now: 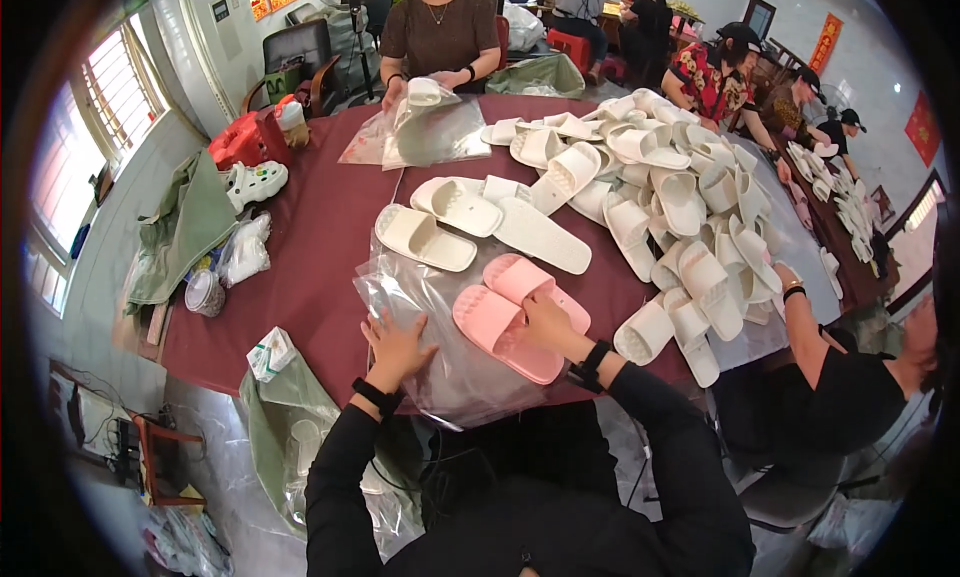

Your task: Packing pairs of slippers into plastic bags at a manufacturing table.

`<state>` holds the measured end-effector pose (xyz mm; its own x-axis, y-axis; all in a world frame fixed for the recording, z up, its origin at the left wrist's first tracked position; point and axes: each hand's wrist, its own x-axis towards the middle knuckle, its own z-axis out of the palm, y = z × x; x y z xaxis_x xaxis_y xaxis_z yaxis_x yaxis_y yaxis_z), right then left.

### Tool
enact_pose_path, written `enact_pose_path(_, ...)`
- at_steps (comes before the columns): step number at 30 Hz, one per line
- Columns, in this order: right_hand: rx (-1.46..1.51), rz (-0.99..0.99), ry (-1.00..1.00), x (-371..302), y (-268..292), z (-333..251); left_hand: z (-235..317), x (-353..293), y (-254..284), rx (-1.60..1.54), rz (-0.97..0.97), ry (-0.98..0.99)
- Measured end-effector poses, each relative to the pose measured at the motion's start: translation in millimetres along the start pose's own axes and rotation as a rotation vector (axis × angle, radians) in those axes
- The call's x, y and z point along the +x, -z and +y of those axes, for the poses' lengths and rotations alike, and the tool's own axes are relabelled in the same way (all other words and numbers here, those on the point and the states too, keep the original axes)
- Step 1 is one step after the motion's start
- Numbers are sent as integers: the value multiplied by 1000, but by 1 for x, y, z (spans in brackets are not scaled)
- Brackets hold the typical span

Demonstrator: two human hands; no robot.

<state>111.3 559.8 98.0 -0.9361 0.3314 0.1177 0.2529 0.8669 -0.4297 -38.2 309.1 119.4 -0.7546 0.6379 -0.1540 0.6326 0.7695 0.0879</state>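
Note:
A pair of pink slippers (pixel 490 322) lies side by side at the near edge of the table, partly over clear plastic bags (pixel 440 382). My right hand (pixel 552 327) grips the pair between the straps and the heels; some fingertips are hidden there. My left hand (pixel 398 351) lies flat on the plastic to the left of the slippers, fingers spread. Just beyond the bags are white slippers, among them a left one (pixel 425 239), one behind it (pixel 458 207) and a long one (pixel 543 236) with its sole showing.
A large heap of white slippers (pixel 680 197) covers the right side of the dark red table (pixel 320 217). Across it, a person (pixel 440 37) holds a white slipper over plastic bags. Another person's arm (pixel 800 317) reaches in from the right. A clog (pixel 255 185) and tub (pixel 204 293) stand left.

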Motion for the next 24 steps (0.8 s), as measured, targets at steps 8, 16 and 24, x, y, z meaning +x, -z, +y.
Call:
enact_pose_path(8,151,145,-132,-9,8,-6,13,62,33,-49,186,-276)
enact_pose_path(16,132,99,-156,-54,15,-17,2,146,20,-53,103,-22)
enact_pose_path(24,264,94,-196,-56,7,-2,11,197,21,-146,412,54)
